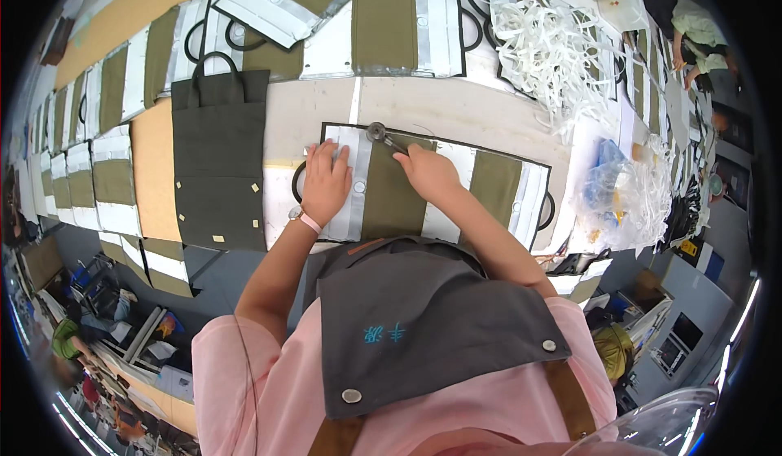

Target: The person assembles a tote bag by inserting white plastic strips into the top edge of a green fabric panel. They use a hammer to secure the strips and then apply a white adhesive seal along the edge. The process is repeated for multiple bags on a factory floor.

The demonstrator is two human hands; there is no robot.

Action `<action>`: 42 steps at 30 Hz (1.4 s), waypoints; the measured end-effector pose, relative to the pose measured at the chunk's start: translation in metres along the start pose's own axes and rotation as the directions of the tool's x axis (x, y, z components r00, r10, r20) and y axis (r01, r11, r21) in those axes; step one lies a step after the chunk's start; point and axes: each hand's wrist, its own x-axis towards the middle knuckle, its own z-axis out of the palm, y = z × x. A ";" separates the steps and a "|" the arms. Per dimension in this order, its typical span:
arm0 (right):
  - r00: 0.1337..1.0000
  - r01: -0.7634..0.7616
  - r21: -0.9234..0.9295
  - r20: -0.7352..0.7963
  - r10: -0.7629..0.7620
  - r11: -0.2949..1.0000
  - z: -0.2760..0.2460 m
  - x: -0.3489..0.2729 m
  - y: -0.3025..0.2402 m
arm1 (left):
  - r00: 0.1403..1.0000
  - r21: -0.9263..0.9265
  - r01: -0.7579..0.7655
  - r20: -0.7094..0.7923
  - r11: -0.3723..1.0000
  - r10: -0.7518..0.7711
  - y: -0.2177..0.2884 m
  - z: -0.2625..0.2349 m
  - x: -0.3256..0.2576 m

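Note:
An unsewn-looking bag panel lies flat in front of me, with olive and white bands, silvery strips, dark edging and a black loop handle at each end. My left hand rests flat on the white strip near its left end, fingers stretched out. In my right hand is the handle of a small hammer-like tool with a round metal head. That head is over the panel's far edge, just right of my left fingertips; whether it touches the cloth I cannot tell.
A dark bag pattern piece with handles lies to the left. More olive and white panels spread along the far side. At the right are a heap of white strips and clear plastic bags. The table's near edge meets my apron.

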 end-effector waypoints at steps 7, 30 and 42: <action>0.904 -0.159 0.372 -0.316 0.286 0.915 0.000 -0.087 0.080 | 0.997 0.142 0.072 -0.032 0.987 -0.069 0.006 -0.017 -0.011; 0.268 -0.594 0.490 -0.627 0.732 0.638 0.066 -0.209 0.319 | 0.966 0.114 -0.202 0.185 0.973 0.179 0.060 0.026 0.020; 0.235 -0.928 0.158 -0.452 0.860 0.337 0.050 -0.225 0.396 | 0.951 0.148 -0.246 0.230 0.958 0.209 0.048 0.024 0.027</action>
